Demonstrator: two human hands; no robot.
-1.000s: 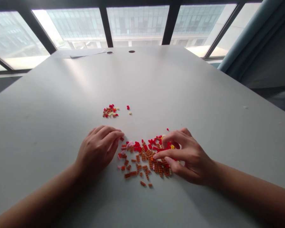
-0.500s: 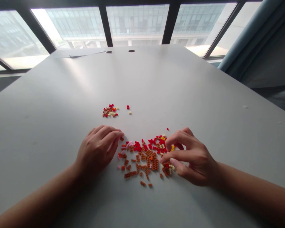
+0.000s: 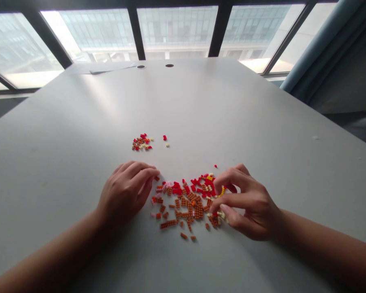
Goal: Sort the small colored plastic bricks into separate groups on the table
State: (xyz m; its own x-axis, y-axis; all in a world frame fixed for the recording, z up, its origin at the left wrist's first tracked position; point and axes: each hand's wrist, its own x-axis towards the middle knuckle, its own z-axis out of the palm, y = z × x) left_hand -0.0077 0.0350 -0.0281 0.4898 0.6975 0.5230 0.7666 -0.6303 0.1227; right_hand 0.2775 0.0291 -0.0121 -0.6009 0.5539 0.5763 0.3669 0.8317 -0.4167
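Studded plastic bricks [image 3: 186, 207] are strewn on the tabletop [image 3: 79, 122]; left hand [image 3: 125, 191] is held half-open beside them; right hand [image 3: 248, 205] is curled among them, grip undetermined.

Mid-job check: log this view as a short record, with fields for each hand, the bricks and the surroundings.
left hand: resting on the table, fingertips beside a small orange plastic brick
right hand: fingertips at the bricks' right side; any held piece cannot be told
main spread: tiny orange, red, pink, cream and yellow plastic bricks, between the hands
farther cluster: smaller group of red, brown and cream bricks
surface: pale grey table
beyond: large windows, blue-grey curtain
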